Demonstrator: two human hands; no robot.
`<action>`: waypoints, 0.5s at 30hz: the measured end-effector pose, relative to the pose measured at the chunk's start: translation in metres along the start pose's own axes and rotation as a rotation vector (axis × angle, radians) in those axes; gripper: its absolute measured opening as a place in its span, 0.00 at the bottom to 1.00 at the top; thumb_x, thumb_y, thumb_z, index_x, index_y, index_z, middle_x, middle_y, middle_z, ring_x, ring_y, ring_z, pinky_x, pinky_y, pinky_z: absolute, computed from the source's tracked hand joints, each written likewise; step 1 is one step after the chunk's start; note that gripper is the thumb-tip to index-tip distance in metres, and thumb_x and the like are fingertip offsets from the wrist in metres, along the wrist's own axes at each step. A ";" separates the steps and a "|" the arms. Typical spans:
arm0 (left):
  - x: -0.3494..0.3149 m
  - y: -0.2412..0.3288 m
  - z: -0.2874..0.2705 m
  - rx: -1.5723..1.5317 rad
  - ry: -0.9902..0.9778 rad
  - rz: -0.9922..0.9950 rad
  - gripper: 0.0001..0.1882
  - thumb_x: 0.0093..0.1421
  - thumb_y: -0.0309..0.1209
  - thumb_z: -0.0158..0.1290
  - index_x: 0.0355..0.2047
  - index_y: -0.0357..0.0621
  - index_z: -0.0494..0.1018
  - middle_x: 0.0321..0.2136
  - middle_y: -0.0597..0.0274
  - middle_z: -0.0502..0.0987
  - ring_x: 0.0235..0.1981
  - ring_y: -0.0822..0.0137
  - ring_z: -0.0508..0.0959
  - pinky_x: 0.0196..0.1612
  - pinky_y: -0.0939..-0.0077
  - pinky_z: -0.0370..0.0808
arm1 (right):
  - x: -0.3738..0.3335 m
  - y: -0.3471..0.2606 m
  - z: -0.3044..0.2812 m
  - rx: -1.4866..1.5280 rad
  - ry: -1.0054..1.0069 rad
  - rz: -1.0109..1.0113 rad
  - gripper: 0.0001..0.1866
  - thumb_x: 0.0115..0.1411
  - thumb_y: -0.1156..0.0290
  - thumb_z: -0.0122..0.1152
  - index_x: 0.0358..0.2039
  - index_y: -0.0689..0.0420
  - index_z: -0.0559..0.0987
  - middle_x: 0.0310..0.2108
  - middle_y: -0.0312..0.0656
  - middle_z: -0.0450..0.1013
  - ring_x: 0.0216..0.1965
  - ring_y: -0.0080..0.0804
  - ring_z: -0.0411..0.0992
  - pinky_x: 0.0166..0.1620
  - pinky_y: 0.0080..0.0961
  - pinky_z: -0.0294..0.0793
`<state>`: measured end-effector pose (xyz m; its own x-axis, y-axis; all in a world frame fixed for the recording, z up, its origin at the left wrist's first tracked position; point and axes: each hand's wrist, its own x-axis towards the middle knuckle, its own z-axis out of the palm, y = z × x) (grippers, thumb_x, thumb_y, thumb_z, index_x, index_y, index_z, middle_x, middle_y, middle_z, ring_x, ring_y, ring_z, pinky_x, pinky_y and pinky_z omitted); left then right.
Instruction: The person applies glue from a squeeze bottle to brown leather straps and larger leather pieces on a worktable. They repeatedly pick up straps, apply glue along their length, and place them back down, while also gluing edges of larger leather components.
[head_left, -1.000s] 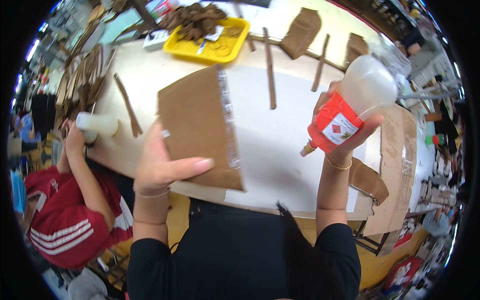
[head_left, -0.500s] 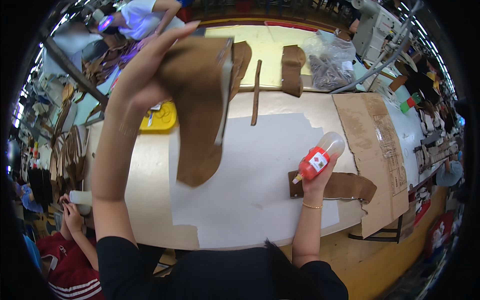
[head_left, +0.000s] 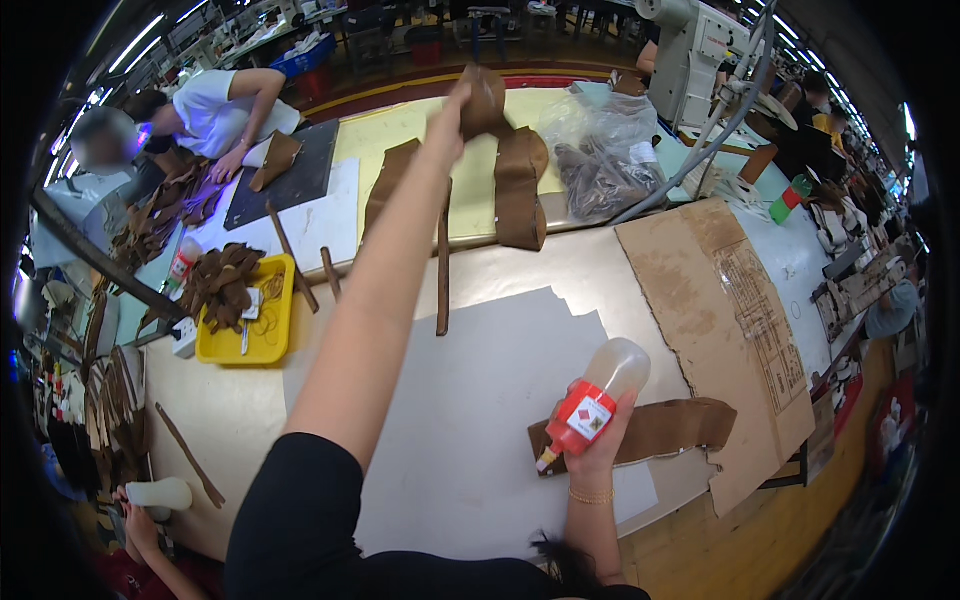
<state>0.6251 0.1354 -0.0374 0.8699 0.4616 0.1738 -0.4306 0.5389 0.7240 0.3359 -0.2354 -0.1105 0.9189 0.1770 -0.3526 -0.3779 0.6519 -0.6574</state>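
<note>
My left hand (head_left: 449, 120), slightly blurred, is stretched out to the far side of the table. Its fingers grip the edge of a brown leather-like piece (head_left: 485, 105). Just beyond and beside it lies another brown piece (head_left: 520, 190), and my forearm partly covers a further brown piece (head_left: 392, 178). My right hand (head_left: 598, 448) is wrapped round a squeeze bottle (head_left: 590, 405) with red contents, a clear upper part and its nozzle tilted down to the left. Under that nozzle and hand, a curved brown strip (head_left: 675, 427) lies on the grey sheet (head_left: 470, 420).
A yellow tray (head_left: 283, 335) with brown scraps stands at left. Thin brown strips (head_left: 443, 280) lie about the table. Cardboard (head_left: 735, 350) covers the right side, near a clear plastic bag (head_left: 605, 150) and a sewing machine (head_left: 690, 70). Other people work at left.
My left hand has carried the brown piece from close up to the table's far side. The bottle in my right hand is slightly lower and further left in view. The whole view has shifted.
</note>
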 end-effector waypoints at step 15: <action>-0.107 -0.078 -0.042 0.838 0.214 -0.084 0.34 0.56 0.37 0.57 0.59 0.35 0.59 0.44 0.55 0.72 0.45 0.66 0.71 0.46 0.75 0.69 | 0.013 0.003 0.005 0.017 0.039 -0.065 0.35 0.61 0.34 0.39 0.38 0.59 0.71 0.27 0.39 0.72 0.20 0.29 0.70 0.21 0.24 0.71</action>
<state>0.5552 0.0741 -0.1404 0.7908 0.6114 0.0296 0.0250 -0.0805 0.9964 0.3469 -0.2273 -0.1136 0.9361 0.1056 -0.3354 -0.3154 0.6737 -0.6683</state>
